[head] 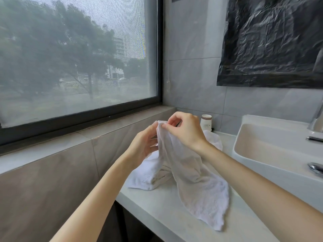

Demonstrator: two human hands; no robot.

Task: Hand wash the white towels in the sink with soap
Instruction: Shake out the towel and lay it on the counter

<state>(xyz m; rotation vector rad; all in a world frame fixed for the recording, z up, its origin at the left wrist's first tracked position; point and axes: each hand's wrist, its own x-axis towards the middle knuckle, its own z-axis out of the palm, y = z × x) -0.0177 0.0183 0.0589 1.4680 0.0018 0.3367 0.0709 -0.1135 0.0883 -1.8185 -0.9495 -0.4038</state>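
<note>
A white towel (pixel 195 186) hangs from both my hands above the counter, its lower end draped on the countertop. My right hand (pixel 185 131) pinches the towel's top edge between thumb and fingers. My left hand (pixel 145 144) holds the same top edge from the left side. More white towel (pixel 146 175) lies crumpled on the counter beneath, and another bunch (pixel 214 138) shows behind my right wrist. The white sink (pixel 262 154) stands to the right and holds no towel.
A pale countertop (pixel 157 206) runs along a tiled ledge (pixel 52 154) under a large window. A paper cup (pixel 206 121) stands in the back corner. A chrome faucet (pixel 316 123) sits at the sink's right. Black plastic sheet (pixel 272 41) covers the wall above.
</note>
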